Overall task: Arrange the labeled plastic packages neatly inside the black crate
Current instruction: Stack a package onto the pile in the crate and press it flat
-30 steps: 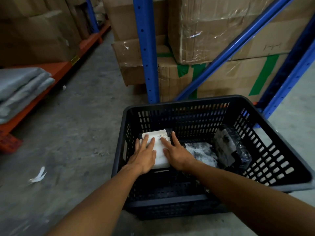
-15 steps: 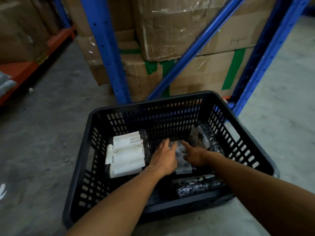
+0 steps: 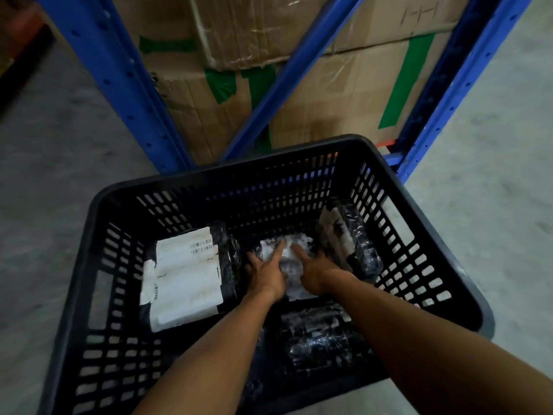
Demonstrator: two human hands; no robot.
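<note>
A black slotted crate (image 3: 443, 244) stands on the concrete floor in front of me. Flat on its bottom at the left lies a package with big white labels (image 3: 185, 280). In the middle lies a shiny wrapped package (image 3: 291, 253); my left hand (image 3: 264, 272) and my right hand (image 3: 314, 274) both rest flat on it, fingers spread, side by side. A dark wrapped package with a label (image 3: 350, 244) leans against the crate's right wall. Another dark shiny package (image 3: 317, 336) lies near the front wall, between my forearms.
Blue rack posts (image 3: 119, 82) and a diagonal brace (image 3: 287, 76) rise right behind the crate, with taped cardboard boxes (image 3: 344, 94) stacked between them. Grey concrete floor (image 3: 45, 175) spreads to the left and right of the crate.
Both hands left the white-labeled package on the left and now lie on the middle package. The view has tipped closer to the crate.
</note>
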